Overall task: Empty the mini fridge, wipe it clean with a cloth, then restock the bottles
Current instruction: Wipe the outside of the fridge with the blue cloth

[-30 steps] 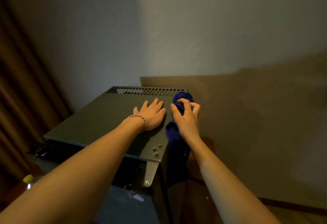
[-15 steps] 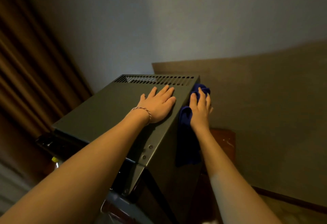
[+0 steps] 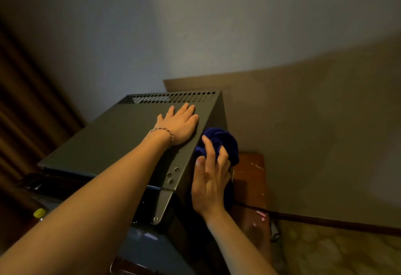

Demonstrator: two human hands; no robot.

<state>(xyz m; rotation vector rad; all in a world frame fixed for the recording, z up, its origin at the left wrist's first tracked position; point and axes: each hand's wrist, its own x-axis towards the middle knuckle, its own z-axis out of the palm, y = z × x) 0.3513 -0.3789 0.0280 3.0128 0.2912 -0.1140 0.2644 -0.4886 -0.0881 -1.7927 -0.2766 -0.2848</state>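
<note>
Dark grey metal fills the middle of the head view: it is the top of the mini fridge [image 3: 112, 142]. A row of air slots [image 3: 167, 97] runs along its far edge.

The left hand [image 3: 179, 126] lies flat on the top near the right edge, with the fingers straight and close together. It holds nothing. It just presses down, likely to keep the fridge from sliding. A thin bracelet [image 3: 165, 134] sits on that wrist.

The right hand [image 3: 209, 179] is on the right side wall of the fridge. Its fingers are bent round a bunched-up blue cloth [image 3: 219, 142] and press it on the wall, just under the top edge.

A moment ago that hand was higher and farther back, up by the far corner. Now it has come down and nearer along the wall. So I think the hand is rubbing the outside clean in strokes. The left hand has hardly moved.

A yellow cap [image 3: 39, 212] peeks out low on the left, past the left arm. It may be one of the bottles, so the fridge may be emptied already. Putting the bottles back looks not yet done.

A brown wooden stand [image 3: 252, 179] sits just right of the fridge.
</note>
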